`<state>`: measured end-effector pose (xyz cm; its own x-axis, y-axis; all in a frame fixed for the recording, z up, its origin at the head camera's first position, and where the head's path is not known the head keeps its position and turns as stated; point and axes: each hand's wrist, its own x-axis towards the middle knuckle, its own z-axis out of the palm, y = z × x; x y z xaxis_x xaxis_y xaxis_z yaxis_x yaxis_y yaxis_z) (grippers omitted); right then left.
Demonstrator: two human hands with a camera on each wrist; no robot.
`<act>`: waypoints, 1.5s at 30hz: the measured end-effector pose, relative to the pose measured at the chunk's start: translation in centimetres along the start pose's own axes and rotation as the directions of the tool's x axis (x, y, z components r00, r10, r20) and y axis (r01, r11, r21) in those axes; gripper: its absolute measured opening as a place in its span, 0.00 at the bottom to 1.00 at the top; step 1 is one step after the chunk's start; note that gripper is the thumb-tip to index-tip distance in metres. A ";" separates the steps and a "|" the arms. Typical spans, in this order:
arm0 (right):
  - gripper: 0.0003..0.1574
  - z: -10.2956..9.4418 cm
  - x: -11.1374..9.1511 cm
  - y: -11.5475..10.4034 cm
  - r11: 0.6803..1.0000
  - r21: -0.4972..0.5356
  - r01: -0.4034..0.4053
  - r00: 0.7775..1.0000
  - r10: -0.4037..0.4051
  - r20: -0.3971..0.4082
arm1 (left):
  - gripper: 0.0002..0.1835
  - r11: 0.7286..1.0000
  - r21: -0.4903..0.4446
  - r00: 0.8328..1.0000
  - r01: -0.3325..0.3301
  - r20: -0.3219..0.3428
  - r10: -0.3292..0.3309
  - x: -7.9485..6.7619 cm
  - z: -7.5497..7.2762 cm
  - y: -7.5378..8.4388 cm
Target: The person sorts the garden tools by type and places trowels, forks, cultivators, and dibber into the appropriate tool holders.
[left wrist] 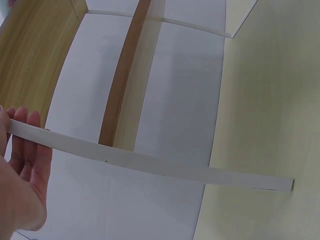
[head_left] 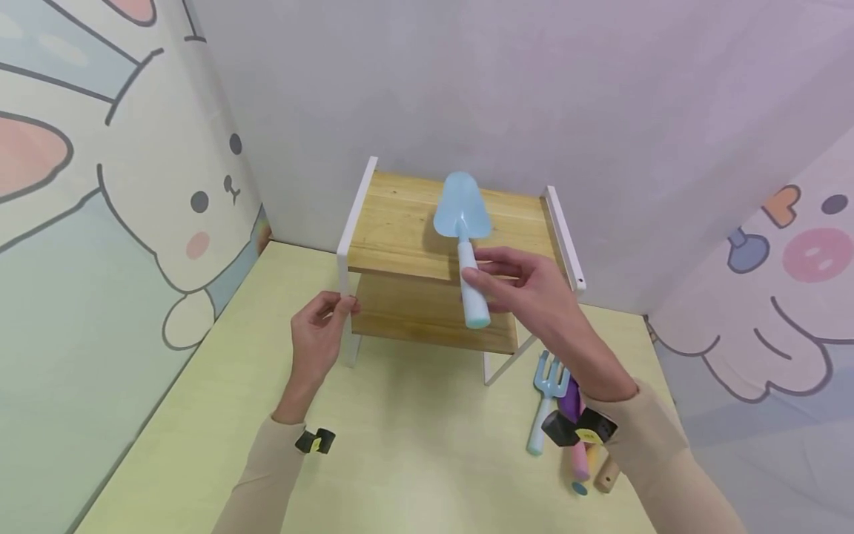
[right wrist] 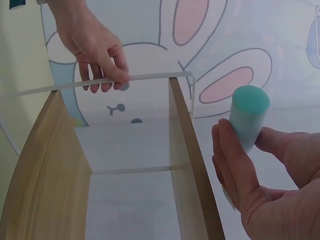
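Note:
My right hand (head_left: 527, 285) grips the pale blue handle of a toy trowel (head_left: 462, 208), its scoop pointing away over the top board of a small two-tier shelf (head_left: 400, 222). In the right wrist view the turquoise end of the trowel handle (right wrist: 251, 102) sticks up between thumb and fingers. On the other side, my left hand (head_left: 319, 334) pinches the white front upright (left wrist: 65, 142) of the shelf between thumb and fingers. The shelf has wooden boards and white side frames, and stands on the table.
Right of the shelf lies a light blue toy fork (head_left: 548, 393) on the pale yellow table (head_left: 414, 460). Beside it are a pink-handled tool (head_left: 580, 463), a purple piece (head_left: 570, 403) and a brown handle (head_left: 607, 475), partly hidden by my right wrist. Printed cloth walls surround the table's back and sides.

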<state>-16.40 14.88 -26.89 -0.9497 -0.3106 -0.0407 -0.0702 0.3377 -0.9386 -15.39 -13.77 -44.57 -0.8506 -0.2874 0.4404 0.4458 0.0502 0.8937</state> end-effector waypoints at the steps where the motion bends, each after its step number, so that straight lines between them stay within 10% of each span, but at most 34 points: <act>1: 0.31 0.1 0.2 0.0 1.000 0.006 -0.002 1.000 0.002 -0.003 | 0.06 1.000 -0.001 1.000 0.001 0.001 -0.001 0.0 0.0 0.0; 45: 0.28 3.5 7.0 -3.3 0.999 -0.015 -0.043 0.997 0.044 0.059 | 0.07 1.000 0.012 1.000 0.023 -0.002 -0.023 -0.1 -0.2 -0.4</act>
<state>-21.75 8.48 -25.33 -0.9321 -0.3475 -0.1018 -0.0339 0.3637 -0.9309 -15.44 -13.92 -44.94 -0.8601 -0.2905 0.4194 0.4228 0.0545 0.9046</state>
